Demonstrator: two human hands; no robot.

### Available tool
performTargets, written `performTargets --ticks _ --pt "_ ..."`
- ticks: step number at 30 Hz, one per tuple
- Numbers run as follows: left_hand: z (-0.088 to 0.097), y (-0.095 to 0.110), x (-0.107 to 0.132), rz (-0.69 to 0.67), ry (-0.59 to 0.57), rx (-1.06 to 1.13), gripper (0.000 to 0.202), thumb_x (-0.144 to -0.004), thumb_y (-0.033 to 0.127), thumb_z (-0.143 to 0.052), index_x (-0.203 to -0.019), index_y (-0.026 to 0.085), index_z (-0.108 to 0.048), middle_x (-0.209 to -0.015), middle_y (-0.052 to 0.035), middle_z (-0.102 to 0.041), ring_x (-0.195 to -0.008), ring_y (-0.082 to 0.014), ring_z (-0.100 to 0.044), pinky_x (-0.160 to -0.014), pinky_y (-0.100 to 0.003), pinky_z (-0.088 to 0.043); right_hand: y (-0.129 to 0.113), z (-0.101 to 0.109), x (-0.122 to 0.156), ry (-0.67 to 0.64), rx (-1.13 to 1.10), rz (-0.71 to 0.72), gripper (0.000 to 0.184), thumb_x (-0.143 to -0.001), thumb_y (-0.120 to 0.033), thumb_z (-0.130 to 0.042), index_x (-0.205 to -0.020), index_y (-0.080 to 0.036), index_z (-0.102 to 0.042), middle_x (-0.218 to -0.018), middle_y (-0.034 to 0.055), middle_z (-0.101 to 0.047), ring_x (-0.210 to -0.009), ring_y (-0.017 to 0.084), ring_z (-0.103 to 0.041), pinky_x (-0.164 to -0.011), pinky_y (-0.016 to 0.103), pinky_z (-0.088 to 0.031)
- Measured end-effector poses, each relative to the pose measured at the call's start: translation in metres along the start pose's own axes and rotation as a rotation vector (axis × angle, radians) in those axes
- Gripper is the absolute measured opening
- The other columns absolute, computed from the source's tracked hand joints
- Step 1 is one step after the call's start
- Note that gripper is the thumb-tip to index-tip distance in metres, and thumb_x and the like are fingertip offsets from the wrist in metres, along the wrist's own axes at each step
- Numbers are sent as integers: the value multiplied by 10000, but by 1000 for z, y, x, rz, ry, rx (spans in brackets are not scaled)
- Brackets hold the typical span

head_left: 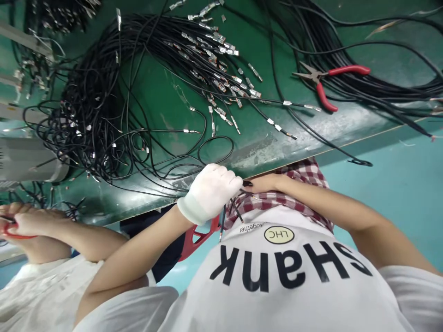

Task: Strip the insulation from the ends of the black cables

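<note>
Two hands met at the table edge: left hand (210,193) in a white knit glove, closed in a fist around thin black wires (228,213); right hand (263,183) bare, fingertips pinched against the same strands just beside the glove. Wire ends hanging below the grip, two or three strands, exact count unclear. Red plastic piece (197,237), angular, directly under the gloved fist; hold on it not discernible. Beyond the grip, on worn green table (263,147): one large tangled heap of black wire (97,115), glossy and thin, and dozens of small silvery metal terminals (221,78) crimped on wire ends, too many to count. Farther off to the right of the grip: one pair of red-handled pliers (321,80), jaws steel, lying flat. Well to the left of the grip: another person's hand (31,223) on a red tool.
</note>
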State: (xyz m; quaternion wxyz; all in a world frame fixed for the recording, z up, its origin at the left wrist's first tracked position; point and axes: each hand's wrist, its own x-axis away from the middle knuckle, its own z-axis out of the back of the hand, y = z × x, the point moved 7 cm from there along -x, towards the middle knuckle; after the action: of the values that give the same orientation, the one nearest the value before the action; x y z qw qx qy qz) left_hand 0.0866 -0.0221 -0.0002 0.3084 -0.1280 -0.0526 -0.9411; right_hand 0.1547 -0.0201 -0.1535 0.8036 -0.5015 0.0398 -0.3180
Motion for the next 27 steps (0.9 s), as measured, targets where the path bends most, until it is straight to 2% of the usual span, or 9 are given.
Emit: performTargets --ticks 3,6,8,11,15,18,22,25,27 --pt "7 -13 -4 94 22 91 146 -871 177 -511 -915 149 -648 -736 -61 -608 -694 -231 -560 -665 -377 -380 -7 7 11 48 48 -3 315 -949 -293 -560 -1238 -218 -658 -1263 94 -688 -1115 256 -652 -945 367 -483" --pt "17 -28 -7 239 101 316 233 -957 263 -456 -990 150 -657 -805 -59 -655 -767 -211 -600 -728 -352 -405 -24 32 50 96 95 -23 323 -1001 -323 -467 -1231 -184 -646 -1231 131 -685 -1094 272 -652 -915 396 -476" --pt "23 -33 -11 318 118 538 283 -993 308 -422 -1031 159 -659 -842 -42 -671 -773 -176 -604 -730 -309 -422 -43 53 79 98 102 -26 285 -996 -353 -481 -1132 -196 -676 -1098 94 -729 -992 261 -683 -852 378 -483" --pt "33 -29 -20 350 101 870 294 -996 319 -419 -985 169 -672 -824 -12 -652 -738 -133 -579 -691 -250 -431 -73 82 108 97 15 -15 303 -997 -362 -491 -1237 -233 -625 -1147 47 -729 -957 209 -697 -793 315 -480" --pt "42 -23 -31 393 76 1188 310 -956 367 -491 -795 145 -636 -735 0 -588 -698 -124 -549 -629 -225 -429 -91 122 111 249 130 -101 265 -988 -311 -497 -1186 -256 -665 -942 31 -760 -814 203 -702 -703 313 -447" --pt "38 -24 -34 473 30 1348 328 -943 412 -502 -790 140 -601 -669 13 -543 -590 -99 -481 -549 -213 -388 -90 147 103 408 137 -173 185 -943 -343 -587 -1051 -239 -696 -760 14 -724 -686 189 -666 -636 308 -429" --pt "35 -31 -32 462 71 1438 332 -902 436 -573 -800 123 -618 -630 24 -471 -569 -83 -385 -526 -208 -312 -83 171 104 619 -151 -102 306 -816 -390 -760 -1063 -245 -653 -866 10 -705 -759 175 -657 -690 300 -490" --pt "31 -42 -26 482 172 1535 355 -908 449 -586 -849 106 -657 -573 40 -402 -532 -75 -323 -502 -215 -247 -67 171 106 644 -547 -37 566 -728 -377 -842 -1216 -263 -578 -999 28 -677 -788 162 -651 -715 300 -544" --pt "25 -46 -23 505 198 1604 369 -922 452 -580 -883 98 -674 -541 48 -380 -502 -68 -298 -481 -216 -216 -58 163 103 621 -749 -34 592 -709 -356 -859 -1224 -255 -584 -1005 31 -670 -779 147 -647 -719 293 -562"
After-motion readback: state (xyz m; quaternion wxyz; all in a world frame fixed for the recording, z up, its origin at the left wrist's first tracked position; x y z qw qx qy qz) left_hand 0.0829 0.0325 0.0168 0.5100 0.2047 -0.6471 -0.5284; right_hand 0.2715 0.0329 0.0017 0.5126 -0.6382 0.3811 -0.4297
